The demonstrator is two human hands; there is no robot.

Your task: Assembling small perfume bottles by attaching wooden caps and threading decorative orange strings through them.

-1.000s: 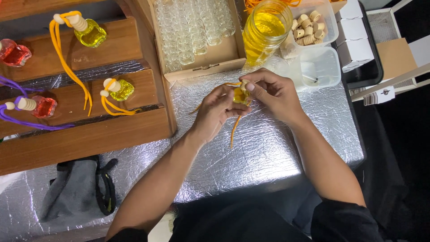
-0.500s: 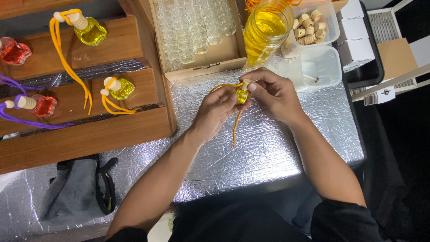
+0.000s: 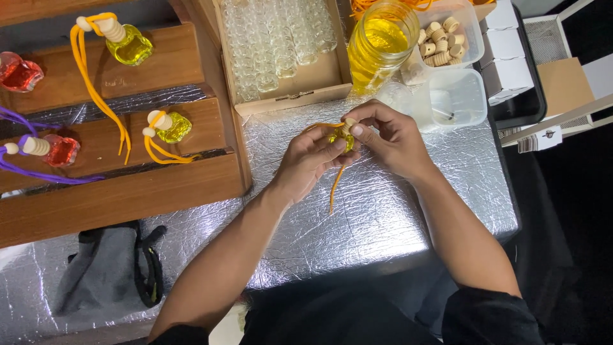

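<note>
Head view. We hold a small yellow bottle point(image 3: 340, 138) over the foil-covered table point(image 3: 383, 217), between both hands. Our left hand point(image 3: 310, 163) is closed around the bottle from below and the left, fingers curled against it. Our right hand point(image 3: 391, 137) pinches the wooden cap point(image 3: 349, 123) at the bottle's top between thumb and forefinger. An orange cord point(image 3: 334, 182) hangs down from the bottle toward the foil; a loop of the same cord shows just above our left fingers.

Beyond the hands, a cardboard box point(image 3: 300, 80) holds rows of empty clear bottles. To its right stands a jar point(image 3: 380, 45) of yellow liquid, touching a clear tub of wooden caps point(image 3: 444, 38). A second clear tub point(image 3: 456, 96) sits just beside our right hand.

At left, wooden steps point(image 3: 115, 185) carry finished bottles: two yellow ones point(image 3: 131, 48) with orange cords, and two red ones point(image 3: 60, 150) with purple cords. A grey cloth point(image 3: 105, 268) lies on the foil near the lower left.
</note>
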